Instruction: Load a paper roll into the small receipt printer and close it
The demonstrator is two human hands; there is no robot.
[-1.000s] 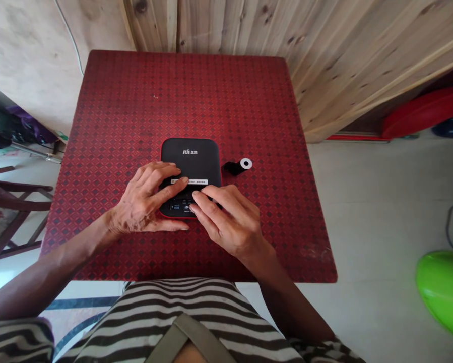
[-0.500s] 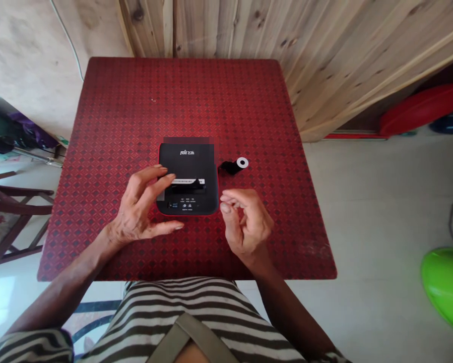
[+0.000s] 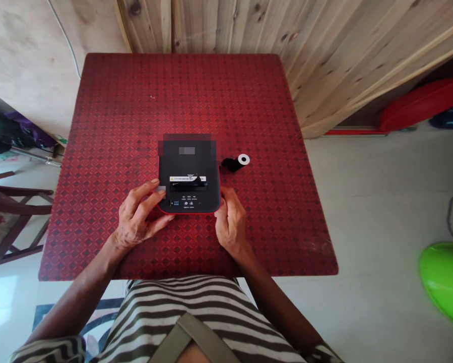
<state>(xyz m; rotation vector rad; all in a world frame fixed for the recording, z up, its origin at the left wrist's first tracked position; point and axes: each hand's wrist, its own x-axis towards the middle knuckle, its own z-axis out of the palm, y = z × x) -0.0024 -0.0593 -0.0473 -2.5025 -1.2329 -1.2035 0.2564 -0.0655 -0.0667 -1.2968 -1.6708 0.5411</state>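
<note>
A black printer (image 3: 190,164) with a red lower edge lies flat on the red patterned table, its slot, warning strip and small buttons towards me. My left hand (image 3: 136,214) holds its left front corner, with fingertips on the left side and thumb at the front edge. At the right front corner, my right hand (image 3: 232,221) grips the side with bent fingers, thumb close to the front edge. Just right of the printer lies a small roll (image 3: 243,159) with a white ring-shaped end and dark side. What black piece sits in the slot, I cannot make out.
The red table (image 3: 181,96) has its far edge by a wooden plank wall (image 3: 226,25). A dark wooden chair (image 3: 18,212) stands left. On the right floor are a bright green object (image 3: 443,282) and a red one (image 3: 423,103).
My right hand has moved left from beside the printer onto its right front corner. My left hand has slid back from the printer's top to its left front corner.
</note>
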